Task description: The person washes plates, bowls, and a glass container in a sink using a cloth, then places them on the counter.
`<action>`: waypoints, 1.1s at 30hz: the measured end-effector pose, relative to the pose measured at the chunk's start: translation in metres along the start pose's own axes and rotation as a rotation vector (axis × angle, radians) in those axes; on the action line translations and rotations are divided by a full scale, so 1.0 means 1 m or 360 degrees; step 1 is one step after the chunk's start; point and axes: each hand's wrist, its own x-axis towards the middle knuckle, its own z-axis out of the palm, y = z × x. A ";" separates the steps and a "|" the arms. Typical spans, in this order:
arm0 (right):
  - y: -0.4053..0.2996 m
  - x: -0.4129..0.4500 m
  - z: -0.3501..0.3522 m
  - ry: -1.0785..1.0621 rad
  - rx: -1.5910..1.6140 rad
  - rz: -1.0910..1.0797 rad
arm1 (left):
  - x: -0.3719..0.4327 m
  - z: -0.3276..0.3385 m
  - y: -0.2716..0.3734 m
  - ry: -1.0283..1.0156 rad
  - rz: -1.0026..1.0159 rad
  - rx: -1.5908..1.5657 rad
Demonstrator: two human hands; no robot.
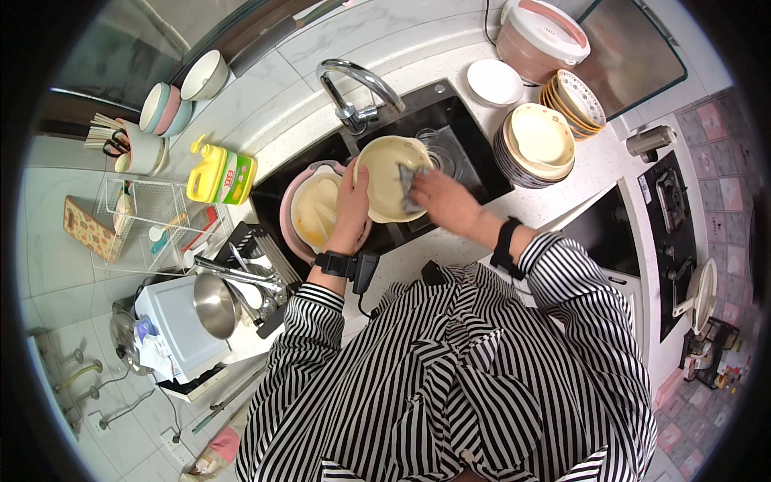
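Over the black double sink (pixel 482 175), my left hand (pixel 351 211) grips the left rim of a cream-coloured bowl (pixel 383 175), tilted so its inside faces me. My right hand (pixel 440 202) presses a grey cleaning cloth (pixel 409 191) against the bowl's right inner wall. Below my left hand, a pink basin (pixel 288 223) sits in the left part of the sink, with pale dishes and cloudy liquid inside. A chrome faucet (pixel 355 90) arches over the back of the sink, and no water is seen running from it.
Right of the sink stand a stack of bowls and plates (pixel 536 141), a white dish (pixel 495 83), orange-rimmed bowls (pixel 578 99) and a pink rice cooker (pixel 536 45). To the left are a yellow detergent bottle (pixel 220 178), a wire rack (pixel 144 205), a cutlery holder (pixel 265 241) and a steel bowl (pixel 214 304).
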 end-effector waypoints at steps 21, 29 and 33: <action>-0.001 -0.065 -0.097 0.0595 0.0437 0.0481 | -0.010 0.102 0.043 -0.0498 -0.0071 -0.0389; 0.046 -0.182 -0.132 0.1030 -0.0016 0.1313 | 0.004 0.164 0.048 -0.0895 -0.0040 -0.0240; 0.076 -0.238 -0.116 0.1007 -0.0172 0.1639 | 0.042 0.133 -0.014 -0.0457 -0.0295 -0.0162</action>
